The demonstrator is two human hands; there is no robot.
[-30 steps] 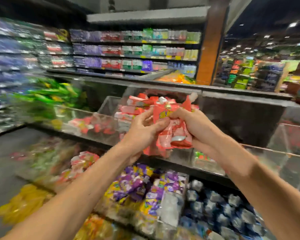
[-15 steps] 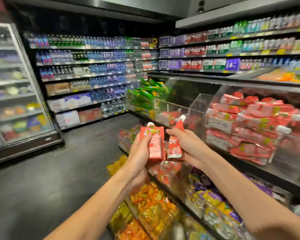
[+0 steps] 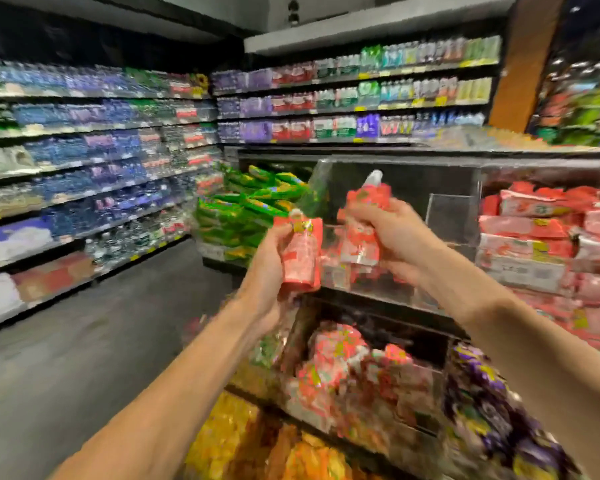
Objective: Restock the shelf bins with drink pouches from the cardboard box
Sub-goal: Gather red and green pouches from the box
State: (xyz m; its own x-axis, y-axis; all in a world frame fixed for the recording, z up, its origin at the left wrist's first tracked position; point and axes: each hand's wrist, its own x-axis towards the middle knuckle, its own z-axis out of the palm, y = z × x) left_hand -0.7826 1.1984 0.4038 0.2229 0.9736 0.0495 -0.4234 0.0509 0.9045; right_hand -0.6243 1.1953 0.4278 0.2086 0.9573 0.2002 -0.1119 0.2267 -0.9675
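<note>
My left hand (image 3: 269, 271) grips a red drink pouch (image 3: 300, 256) with a white cap, held upright in front of the shelf. My right hand (image 3: 394, 237) grips a second red pouch (image 3: 362, 230), held a little higher and further right, in front of a clear acrylic bin (image 3: 395, 178) on the upper shelf. That bin looks nearly bare behind the pouches. To its right another bin holds stacked red pouches (image 3: 534, 237). No cardboard box is in view. The picture is blurred.
Green pouches (image 3: 246, 209) fill the bin at the left end. Lower bins hold red (image 3: 354, 379), purple (image 3: 492, 393) and orange-yellow (image 3: 243, 441) packs. Bottle shelves (image 3: 84, 150) line the far walls. A dark aisle floor (image 3: 84, 358) lies to the left.
The single bunch held by both hands has been split into one pouch per hand. My hands have moved apart, the right one rising toward the clear bin, and the view has swung.
</note>
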